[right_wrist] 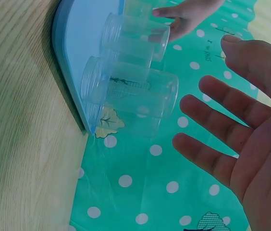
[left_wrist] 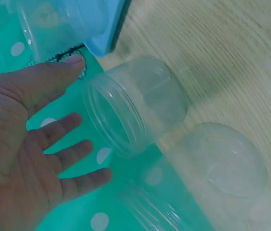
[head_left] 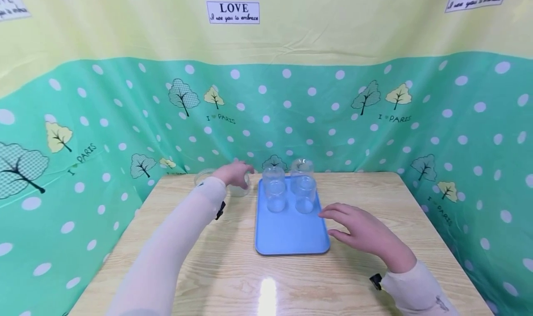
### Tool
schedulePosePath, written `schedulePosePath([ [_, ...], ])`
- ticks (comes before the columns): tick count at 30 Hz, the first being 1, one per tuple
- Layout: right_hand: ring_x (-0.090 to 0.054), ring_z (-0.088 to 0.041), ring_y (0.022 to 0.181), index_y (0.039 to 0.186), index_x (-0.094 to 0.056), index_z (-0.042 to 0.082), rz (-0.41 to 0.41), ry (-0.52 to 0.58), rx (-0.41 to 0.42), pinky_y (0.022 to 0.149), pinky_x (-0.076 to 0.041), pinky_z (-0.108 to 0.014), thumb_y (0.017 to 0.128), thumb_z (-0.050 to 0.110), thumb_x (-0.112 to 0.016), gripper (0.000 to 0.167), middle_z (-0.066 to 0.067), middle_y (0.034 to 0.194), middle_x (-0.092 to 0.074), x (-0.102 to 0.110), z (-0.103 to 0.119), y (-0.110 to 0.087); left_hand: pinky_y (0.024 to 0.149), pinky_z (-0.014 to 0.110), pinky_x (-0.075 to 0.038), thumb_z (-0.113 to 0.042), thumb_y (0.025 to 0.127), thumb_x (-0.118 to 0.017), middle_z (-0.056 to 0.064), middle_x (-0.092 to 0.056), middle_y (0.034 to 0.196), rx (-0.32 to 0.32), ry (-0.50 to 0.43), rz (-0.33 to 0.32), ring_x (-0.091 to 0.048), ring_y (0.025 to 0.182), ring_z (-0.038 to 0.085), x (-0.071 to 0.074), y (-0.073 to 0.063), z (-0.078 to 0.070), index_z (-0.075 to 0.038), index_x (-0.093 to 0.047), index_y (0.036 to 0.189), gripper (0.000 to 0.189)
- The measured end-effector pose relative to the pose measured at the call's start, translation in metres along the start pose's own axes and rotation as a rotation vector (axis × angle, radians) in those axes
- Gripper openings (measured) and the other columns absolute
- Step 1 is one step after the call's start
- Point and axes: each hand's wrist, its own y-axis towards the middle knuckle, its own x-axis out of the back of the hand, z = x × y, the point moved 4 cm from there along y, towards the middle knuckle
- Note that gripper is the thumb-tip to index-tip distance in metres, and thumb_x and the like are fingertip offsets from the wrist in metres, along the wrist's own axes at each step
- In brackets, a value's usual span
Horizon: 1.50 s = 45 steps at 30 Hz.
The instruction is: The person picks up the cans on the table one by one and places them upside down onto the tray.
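Observation:
My left hand (head_left: 234, 173) reaches over a clear plastic jar (left_wrist: 159, 96) that stands mouth up on the table, left of the blue tray. In the left wrist view its thumb and fingers are spread beside the jar's threaded rim, not curled round it. A second clear jar (left_wrist: 231, 161) stands close by, farther left. Several clear jars (head_left: 305, 195) stand mouth down on the far half of the tray (head_left: 291, 237). My right hand (head_left: 358, 226), fingers apart and holding nothing, hovers by the tray's right edge, near the front right jar (right_wrist: 130, 86).
The wooden table (head_left: 225, 265) carries the tray near its middle. A green and yellow curtain (head_left: 287, 108) with dots and trees hangs behind the table and along both sides. The jars at the back stand close to it.

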Motion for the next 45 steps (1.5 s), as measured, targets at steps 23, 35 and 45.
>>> schedulePosePath([
  [23, -0.064, -0.013, 0.117, 0.131, -0.067, 0.021, 0.014, 0.017, 0.001, 0.095, -0.059, -0.036, 0.089, 0.023, -0.081, 0.044, 0.010, 0.128, -0.063, -0.001, 0.001, 0.001, 0.112, 0.066, -0.040, -0.019, 0.087, -0.079, 0.012, -0.041, 0.161, 0.061, -0.048, 0.031, -0.038, 0.147, 0.039, -0.012, 0.015, 0.022, -0.024, -0.057, 0.144, 0.062],
  [35, -0.064, -0.014, 0.117, 0.130, -0.067, 0.020, 0.019, 0.008, 0.009, 0.095, -0.059, -0.036, 0.090, 0.022, -0.081, 0.043, 0.009, 0.128, -0.064, 0.000, 0.001, 0.001, 0.110, 0.058, -0.046, -0.013, 0.084, -0.081, 0.010, -0.047, 0.157, 0.090, -0.048, 0.069, -0.044, 0.143, 0.037, -0.007, 0.020, 0.021, -0.023, -0.059, 0.142, 0.063],
  [45, -0.064, -0.013, 0.116, 0.130, -0.067, 0.021, 0.009, 0.007, 0.020, 0.094, -0.059, -0.035, 0.090, 0.022, -0.081, 0.043, 0.009, 0.128, -0.063, -0.001, 0.001, 0.001, 0.111, 0.057, -0.046, -0.010, 0.084, -0.081, 0.010, -0.047, 0.157, 0.071, -0.061, 0.063, -0.042, 0.144, 0.036, -0.007, 0.016, 0.021, -0.023, -0.058, 0.144, 0.065],
])
